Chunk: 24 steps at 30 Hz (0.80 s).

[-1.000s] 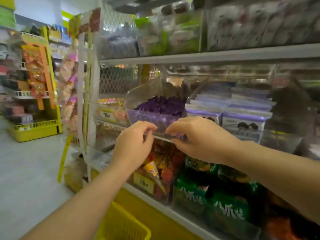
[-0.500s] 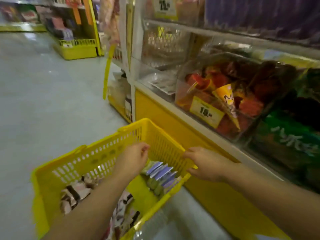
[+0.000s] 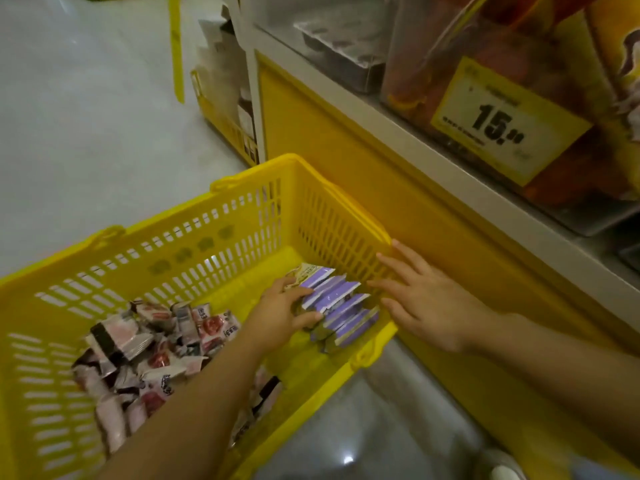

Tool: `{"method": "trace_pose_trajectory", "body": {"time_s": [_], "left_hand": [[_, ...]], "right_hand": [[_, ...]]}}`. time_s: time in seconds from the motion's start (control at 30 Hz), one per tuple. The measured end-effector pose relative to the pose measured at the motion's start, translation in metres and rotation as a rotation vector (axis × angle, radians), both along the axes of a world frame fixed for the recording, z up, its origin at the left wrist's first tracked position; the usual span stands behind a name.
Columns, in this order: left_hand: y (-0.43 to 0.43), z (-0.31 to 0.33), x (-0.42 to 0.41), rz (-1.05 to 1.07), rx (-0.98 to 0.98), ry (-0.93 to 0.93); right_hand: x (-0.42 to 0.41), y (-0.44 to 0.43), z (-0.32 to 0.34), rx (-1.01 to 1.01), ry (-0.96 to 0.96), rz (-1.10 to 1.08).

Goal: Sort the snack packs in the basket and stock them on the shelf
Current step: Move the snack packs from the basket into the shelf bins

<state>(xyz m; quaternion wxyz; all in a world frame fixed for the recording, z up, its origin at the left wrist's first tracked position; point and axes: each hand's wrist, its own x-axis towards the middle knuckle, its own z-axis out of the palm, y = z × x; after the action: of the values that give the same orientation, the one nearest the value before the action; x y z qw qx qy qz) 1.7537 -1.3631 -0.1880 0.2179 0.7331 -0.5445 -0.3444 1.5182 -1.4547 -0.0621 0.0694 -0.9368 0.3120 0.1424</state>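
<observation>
**Q:** Left hand status?

**A:** I see the left hand [image 3: 280,317] down inside the basket [image 3: 207,244], fingers curled round the near end of the purple snack packs [image 3: 341,306]. Half a second ago it hovered above them.

**Q:** Right hand?

**A:** The right hand [image 3: 426,303], earlier bunched at the rim, is spread flat and holds nothing, just beside the packs. The packs stand in the basket's right corner.

Yellow price tag [image 3: 509,123] marked 15 on a clear bin [image 3: 412,77], pale grey floor [image 3: 86,116] alongside
</observation>
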Motion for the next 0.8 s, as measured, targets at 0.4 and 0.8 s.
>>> {"method": "trace_pose_trajectory", "body": {"time_s": [0.4, 0.8], "left_hand": [[-0.022, 0.005, 0.017, -0.128, -0.072, -0.323], [-0.042, -0.006, 0.013, 0.032, -0.064, -0.388]], "right_hand": [[-0.002, 0.006, 0.000, 0.065, -0.046, -0.028], [-0.002, 0.005, -0.001, 0.079, -0.069, -0.029]]}}
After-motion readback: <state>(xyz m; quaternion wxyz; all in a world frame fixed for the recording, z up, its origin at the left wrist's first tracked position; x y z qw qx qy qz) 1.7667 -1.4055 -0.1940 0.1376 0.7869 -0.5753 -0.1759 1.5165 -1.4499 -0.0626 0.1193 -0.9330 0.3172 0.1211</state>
